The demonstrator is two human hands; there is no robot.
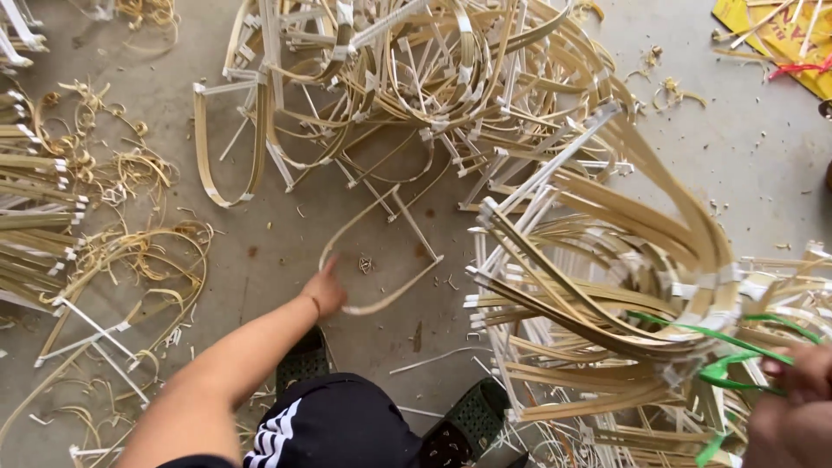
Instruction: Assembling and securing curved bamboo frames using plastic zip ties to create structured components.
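Hiding right hand (793, 407), bamboo bundle (607, 286), frame-cropped.

Left hand (326, 289) outstretched, fingers forward — right hand (793, 407) low, fingers curled.

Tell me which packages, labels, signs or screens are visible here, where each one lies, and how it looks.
Yellow printed sheet: flat on the concrete floor at the top right corner, cut off by the frame, yellow with red print, bamboo strips lying across it.
No screens or other packages show.
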